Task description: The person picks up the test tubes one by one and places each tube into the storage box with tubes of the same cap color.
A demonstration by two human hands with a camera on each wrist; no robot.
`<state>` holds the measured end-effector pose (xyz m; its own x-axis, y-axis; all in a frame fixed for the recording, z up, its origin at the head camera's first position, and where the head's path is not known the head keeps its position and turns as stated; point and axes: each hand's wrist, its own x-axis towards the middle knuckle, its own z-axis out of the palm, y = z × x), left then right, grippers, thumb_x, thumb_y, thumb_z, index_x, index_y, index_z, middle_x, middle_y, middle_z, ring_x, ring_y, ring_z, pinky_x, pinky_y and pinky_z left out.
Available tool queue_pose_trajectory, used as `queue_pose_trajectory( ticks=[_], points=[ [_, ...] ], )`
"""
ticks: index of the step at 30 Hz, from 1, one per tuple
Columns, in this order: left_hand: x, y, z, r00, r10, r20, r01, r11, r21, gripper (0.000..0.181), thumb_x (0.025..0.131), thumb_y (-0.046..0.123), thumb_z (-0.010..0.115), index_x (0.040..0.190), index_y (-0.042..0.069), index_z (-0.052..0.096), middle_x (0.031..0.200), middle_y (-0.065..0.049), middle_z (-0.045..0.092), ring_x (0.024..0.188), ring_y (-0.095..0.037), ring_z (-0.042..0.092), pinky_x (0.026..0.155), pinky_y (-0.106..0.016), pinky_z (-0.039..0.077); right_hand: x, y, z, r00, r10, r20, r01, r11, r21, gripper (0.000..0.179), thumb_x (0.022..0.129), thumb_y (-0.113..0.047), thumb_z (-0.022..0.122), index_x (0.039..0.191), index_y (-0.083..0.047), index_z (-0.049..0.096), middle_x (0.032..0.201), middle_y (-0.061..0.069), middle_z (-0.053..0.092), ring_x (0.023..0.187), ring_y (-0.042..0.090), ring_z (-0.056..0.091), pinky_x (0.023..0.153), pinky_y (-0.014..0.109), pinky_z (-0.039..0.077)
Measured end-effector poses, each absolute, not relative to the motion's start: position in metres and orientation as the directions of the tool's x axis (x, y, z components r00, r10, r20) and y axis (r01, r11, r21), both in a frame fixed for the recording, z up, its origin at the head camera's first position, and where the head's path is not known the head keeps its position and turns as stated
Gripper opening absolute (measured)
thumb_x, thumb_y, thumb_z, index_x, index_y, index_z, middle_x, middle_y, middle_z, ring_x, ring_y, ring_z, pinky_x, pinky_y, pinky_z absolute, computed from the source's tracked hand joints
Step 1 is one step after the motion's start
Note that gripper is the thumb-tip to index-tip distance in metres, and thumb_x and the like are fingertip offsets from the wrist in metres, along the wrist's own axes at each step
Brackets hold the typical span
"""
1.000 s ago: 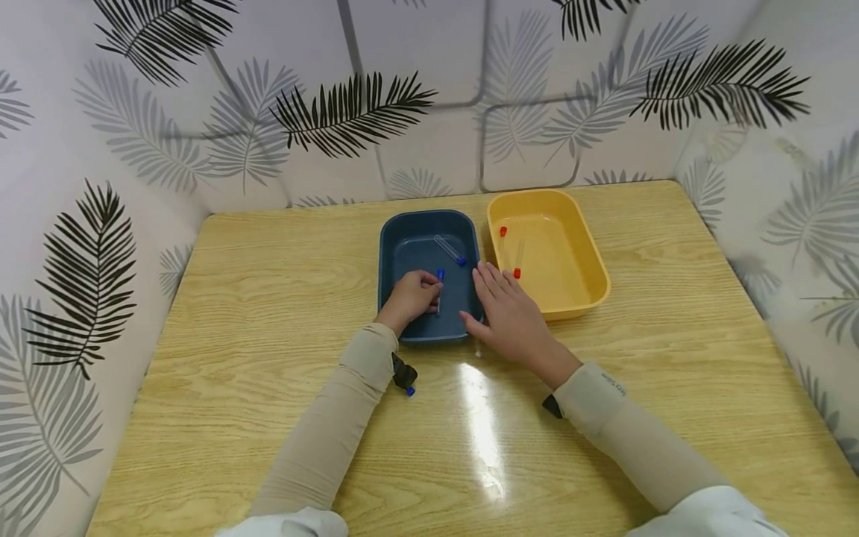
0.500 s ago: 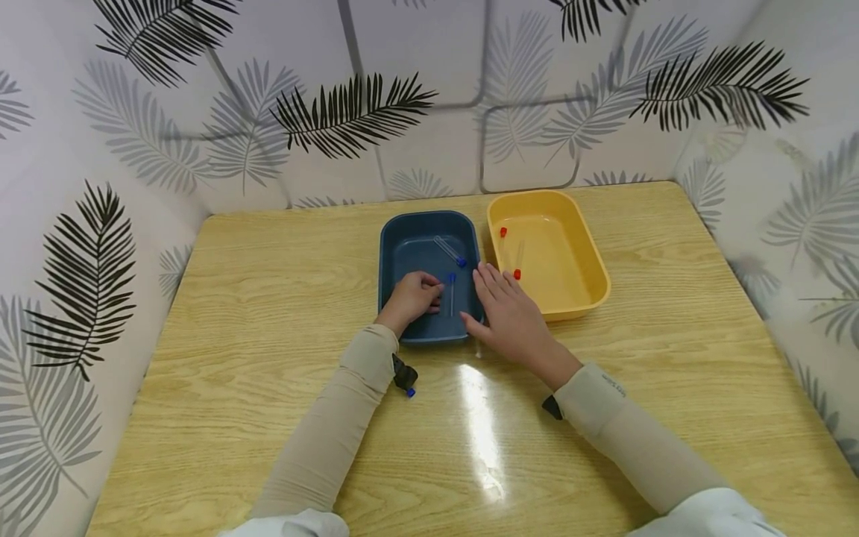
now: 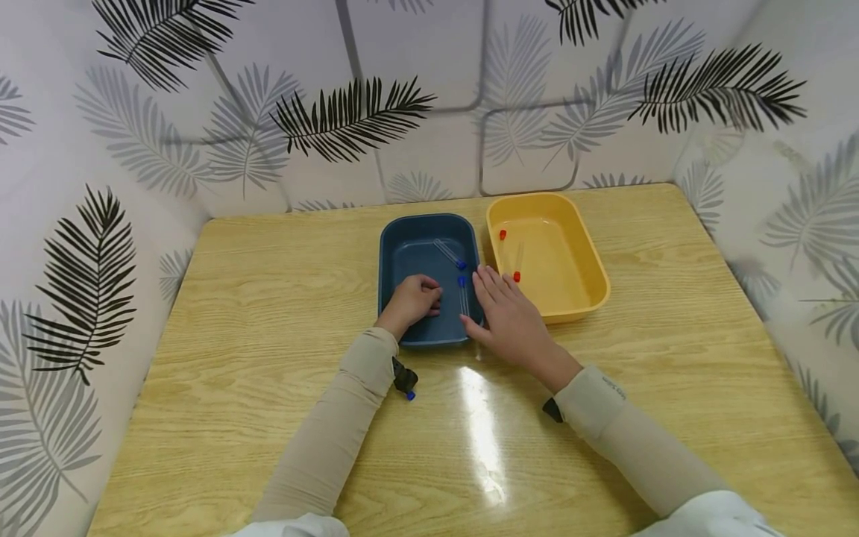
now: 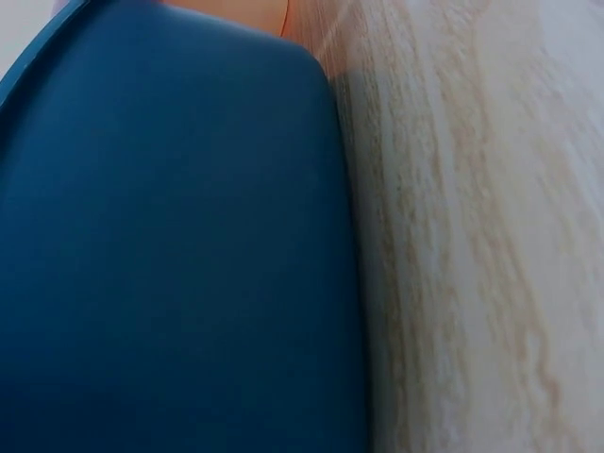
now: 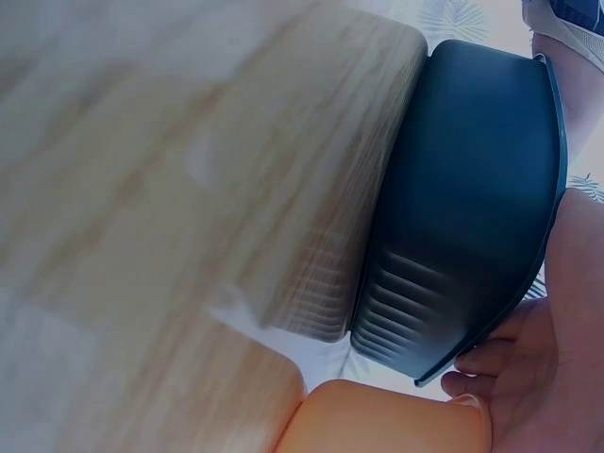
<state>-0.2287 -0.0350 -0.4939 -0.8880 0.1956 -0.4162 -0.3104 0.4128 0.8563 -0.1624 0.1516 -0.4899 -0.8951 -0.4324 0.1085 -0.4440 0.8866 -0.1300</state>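
My left hand (image 3: 413, 302) reaches into the dark blue bin (image 3: 429, 220), fingers loosely curled, with nothing visible in them. Between it and the bin's right wall lies a clear test tube (image 3: 464, 300) with a blue cap. Another blue-capped test tube (image 3: 448, 253) rests slantwise farther back in the same bin. Fingers extended, my right hand (image 3: 513, 317) rests along the bin's right rim, as the right wrist view shows by the bin's outer wall (image 5: 462, 179). The left wrist view is filled by the bin's side (image 4: 179, 226) and hides that hand.
Close on the right stands a yellow bin (image 3: 570, 261) holding clear tubes with red caps (image 3: 517, 277). A small blue cap (image 3: 411, 396) shows beside the black wrist camera (image 3: 404, 377) on the left forearm. A patterned backdrop (image 3: 429, 97) rises behind the wooden table (image 3: 288, 298).
The tube by the left fingers has come free of them and shifted right, toward the bin's right wall. Both hands have stayed nearly still.
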Motion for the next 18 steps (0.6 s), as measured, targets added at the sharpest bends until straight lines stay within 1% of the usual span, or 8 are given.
queue_pose_trajectory(
  ticks=[4,12,18],
  points=[
    [-0.2282,-0.0345,-0.4941,-0.891,0.194,-0.410,-0.298,0.431,0.852,0.025,0.095,0.013,0.053,0.114,-0.002,0.056,0.097,-0.015,0.060,0.084,-0.021,0.061,0.067,-0.025,0.054,-0.1624,0.1520,-0.4907,-0.891,-0.436,0.123,-0.450,0.884,-0.126,0.077,0.094,-0.055,0.035,0.144,0.003,0.027,0.151,0.015,0.020,0.140,0.026,0.013,0.112,0.040,0.010],
    [-0.2279,-0.0329,-0.4908,-0.895,0.202,-0.398,-0.239,0.537,0.809,0.027,0.095,0.017,0.052,0.116,0.000,0.053,0.101,-0.012,0.062,0.082,-0.019,0.063,0.069,-0.025,0.053,-0.1629,0.1529,-0.4911,-0.894,-0.432,0.120,-0.446,0.885,-0.133,0.077,0.094,-0.056,0.035,0.144,0.001,0.026,0.151,0.015,0.020,0.140,0.025,0.012,0.112,0.039,0.007],
    [-0.2280,-0.0333,-0.4876,-0.877,0.210,-0.433,-0.243,0.582,0.776,0.034,0.095,0.022,0.053,0.121,0.000,0.050,0.105,-0.012,0.059,0.084,-0.018,0.064,0.075,-0.029,0.052,-0.1630,0.1523,-0.4912,-0.896,-0.430,0.109,-0.442,0.887,-0.135,0.077,0.094,-0.055,0.038,0.145,0.001,0.026,0.152,0.014,0.019,0.140,0.025,0.011,0.112,0.039,0.007]
  ],
)
